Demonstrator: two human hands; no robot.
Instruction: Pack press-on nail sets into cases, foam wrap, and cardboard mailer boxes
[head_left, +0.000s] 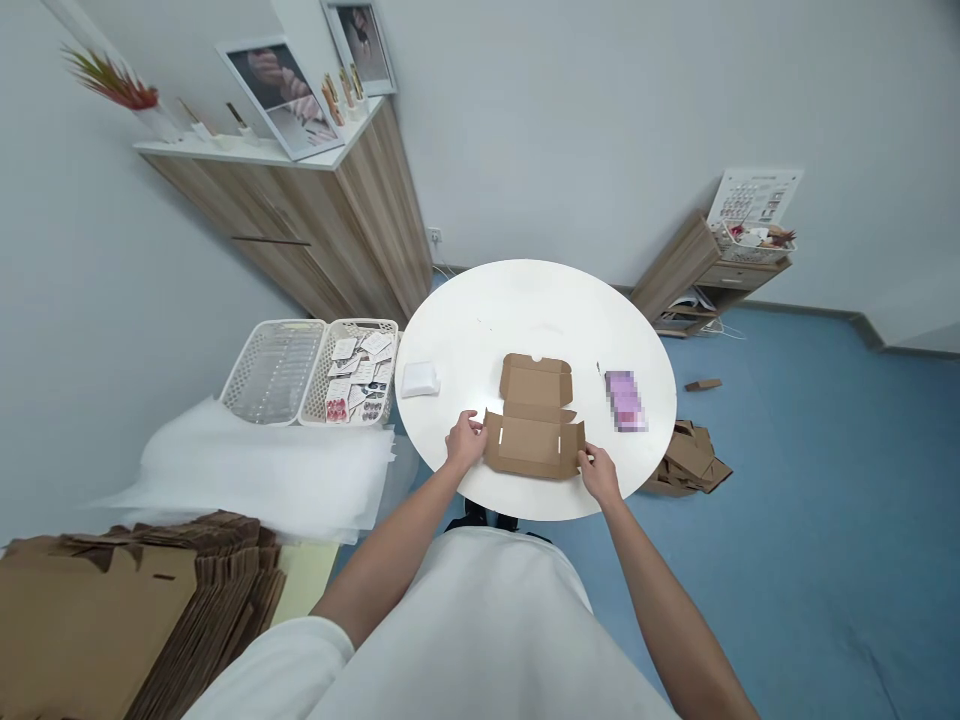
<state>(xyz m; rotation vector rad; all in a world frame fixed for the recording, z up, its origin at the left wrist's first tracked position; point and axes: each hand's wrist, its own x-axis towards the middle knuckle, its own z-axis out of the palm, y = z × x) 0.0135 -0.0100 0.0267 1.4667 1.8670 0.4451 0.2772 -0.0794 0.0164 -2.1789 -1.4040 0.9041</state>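
Observation:
A brown cardboard mailer box point(531, 447) lies unfolded on the round white table point(465, 330) in front of me, its lid panel spread toward the far side. The left side flap is between the fingers of my left hand point(466, 441). At the opposite end, my right hand point(599, 474) pinches the right side flap near its front corner. Both side flaps look slightly raised. To the right lies a purple item point(626, 401), blurred by pixelation, with a small dark thing above its left corner. A white folded packet point(420, 379) rests near the table's left edge.
Left of the table stand a white basket of small cards point(362, 375) and another white basket point(274, 370). White foam sheets point(255, 465) and stacked flat cardboard point(97, 610) lie nearer. Cardboard pieces point(691, 458) are on the right floor. A wooden cabinet point(375, 200) stands behind left.

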